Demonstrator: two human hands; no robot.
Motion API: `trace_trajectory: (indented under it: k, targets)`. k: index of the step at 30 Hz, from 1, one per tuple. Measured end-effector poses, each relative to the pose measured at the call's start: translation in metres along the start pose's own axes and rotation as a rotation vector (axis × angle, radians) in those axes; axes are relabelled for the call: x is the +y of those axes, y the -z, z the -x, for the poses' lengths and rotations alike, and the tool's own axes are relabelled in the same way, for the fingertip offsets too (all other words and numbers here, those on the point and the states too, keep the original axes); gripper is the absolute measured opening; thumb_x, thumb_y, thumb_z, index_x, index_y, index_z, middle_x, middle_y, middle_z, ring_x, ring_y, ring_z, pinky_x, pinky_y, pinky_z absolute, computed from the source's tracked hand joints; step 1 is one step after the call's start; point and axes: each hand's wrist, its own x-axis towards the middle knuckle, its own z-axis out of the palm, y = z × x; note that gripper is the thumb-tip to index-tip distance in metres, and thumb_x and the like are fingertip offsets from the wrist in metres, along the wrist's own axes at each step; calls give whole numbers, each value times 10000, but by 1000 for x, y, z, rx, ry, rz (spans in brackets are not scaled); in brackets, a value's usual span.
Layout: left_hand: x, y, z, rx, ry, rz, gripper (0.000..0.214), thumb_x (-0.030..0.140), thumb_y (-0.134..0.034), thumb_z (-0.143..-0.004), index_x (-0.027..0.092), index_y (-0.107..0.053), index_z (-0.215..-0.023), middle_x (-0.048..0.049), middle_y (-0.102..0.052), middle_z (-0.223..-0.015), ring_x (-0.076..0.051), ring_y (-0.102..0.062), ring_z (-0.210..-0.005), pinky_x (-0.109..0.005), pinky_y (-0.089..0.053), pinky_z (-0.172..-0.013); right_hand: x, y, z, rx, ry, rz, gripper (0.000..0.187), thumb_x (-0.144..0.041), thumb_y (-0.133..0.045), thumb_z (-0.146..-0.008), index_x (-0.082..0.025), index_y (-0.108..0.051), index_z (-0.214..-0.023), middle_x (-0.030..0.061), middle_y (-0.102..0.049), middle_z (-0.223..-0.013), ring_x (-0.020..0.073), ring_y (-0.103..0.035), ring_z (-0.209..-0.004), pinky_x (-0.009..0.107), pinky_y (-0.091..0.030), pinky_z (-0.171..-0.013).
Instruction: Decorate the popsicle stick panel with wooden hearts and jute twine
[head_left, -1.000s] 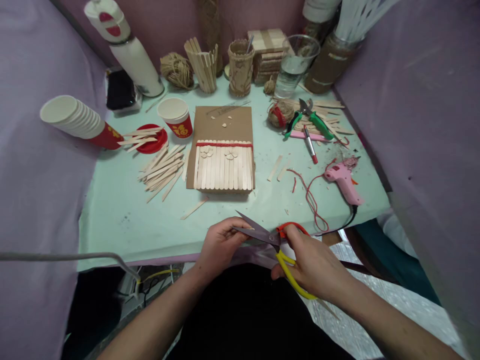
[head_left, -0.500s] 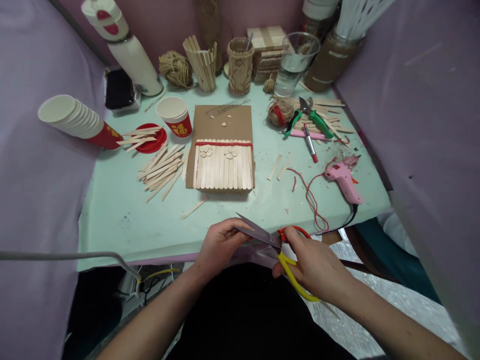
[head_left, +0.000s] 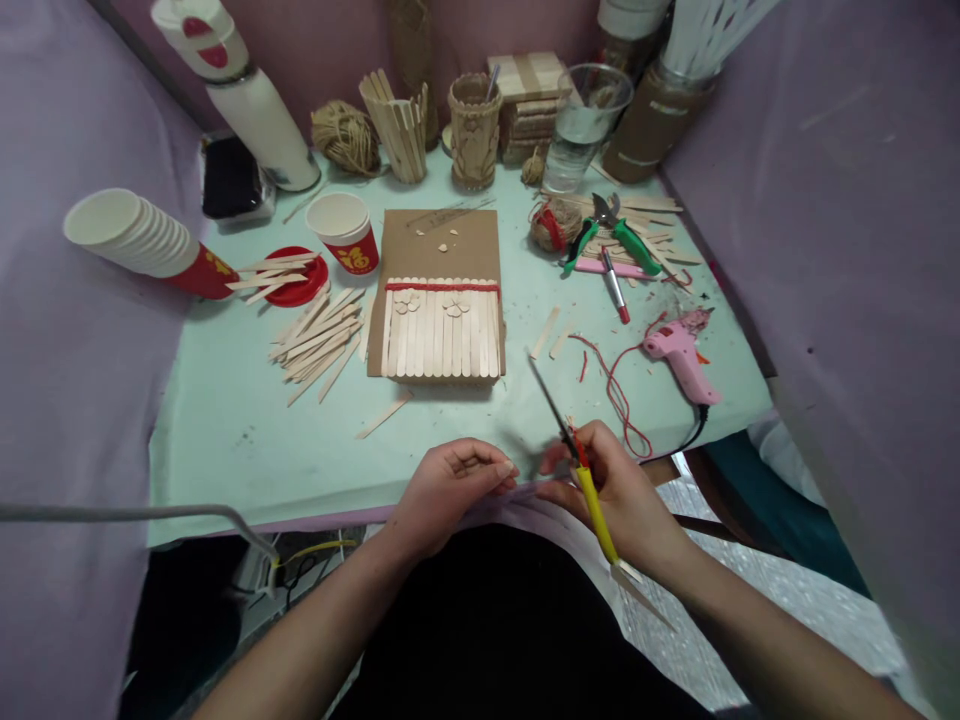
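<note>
My left hand (head_left: 450,492) is closed at the table's front edge, thumb against fingertips; whatever it pinches is too small to make out. To its right, my right hand (head_left: 624,500) holds scissors (head_left: 597,515) with one yellow and one red handle, the blades pointing up and away from me. A pointed wooden piece (head_left: 643,597) sticks out below the same hand. Beyond both hands lies a cardboard piece (head_left: 474,245) covered in part by a row of craft sticks (head_left: 442,345), with red cord across their tops and small petal-shaped wood chips forming two flowers.
Loose sticks (head_left: 319,340) lie left of the cardboard, near a paper cup (head_left: 351,245) and a red dish (head_left: 296,290). On the right are a pink glue gun (head_left: 682,360), red cord (head_left: 619,395), green-handled pruners (head_left: 637,245) and a pen (head_left: 615,285). A water cup (head_left: 577,145) stands behind.
The scissors have come away from my left fingers and turned more upright in my right hand. My left hand stays nearly in place. The whole view has shifted slightly.
</note>
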Motion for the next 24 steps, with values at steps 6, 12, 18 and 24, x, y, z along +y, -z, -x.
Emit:
trace_trajectory:
  k: [6,12,18,24]
  targets:
    - [1,-3,-1,-54,117,103,208,326,-799,-699,149,-697,-739,0,-679,-663,-74,-583,-615,-201,-442,-637,-11,-20,-8,-39,90,-349,318,-342,-752,-788,-252,-480,-925,-25,-637,-924,58,-349,-494,215,-350,-474]
    - [0,-3,-3,-82,172,149,205,331,-774,-719,132,-727,-745,-3,-648,-656,-64,-548,-618,-184,-412,-618,-8,-24,-12,15,130,-425,335,-327,-738,-814,-259,-419,-892,-42,-652,-846,60,-393,-506,197,-388,-479]
    - [1,-7,-3,-87,178,176,209,337,-748,-740,131,-735,-769,-14,-641,-688,-74,-544,-647,-191,-407,-609,-6,-26,-14,89,102,-432,380,-325,-734,-814,-266,-384,-951,-37,-660,-851,68,-409,-533,195,-370,-476]
    - [-5,-9,-4,-15,143,176,213,336,-790,-704,144,-718,-762,8,-617,-645,-73,-525,-603,-204,-400,-588,-7,-25,-14,65,116,-351,375,-416,-711,-811,-259,-384,-902,-10,-656,-878,77,-439,-548,213,-375,-488]
